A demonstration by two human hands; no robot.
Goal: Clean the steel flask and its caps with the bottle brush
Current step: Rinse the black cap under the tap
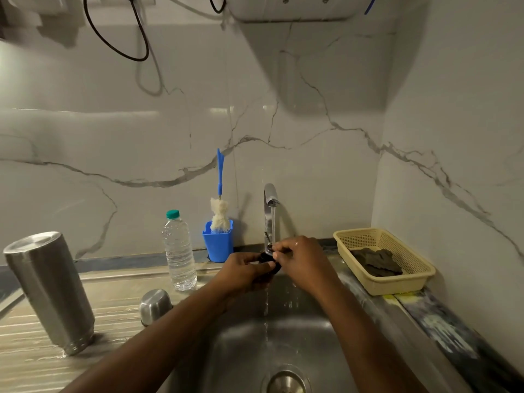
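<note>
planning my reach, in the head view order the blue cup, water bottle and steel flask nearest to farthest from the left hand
1. Blue cup, just behind the left hand, which holds a black cap.
2. Water bottle, further left.
3. Steel flask, far left.

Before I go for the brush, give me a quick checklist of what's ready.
1. Water runs from the tap: ok.
2. The left hand and right hand grip the black cap under the stream: ok.
3. Reach to the bottle brush in the blue holder unobstructed: ok.
4. A hand free to take it: not ok.
5. The steel flask and steel cup cap parked on the counter: ok.
6. Whether the black cap is rinsed clean: cannot tell.
</note>
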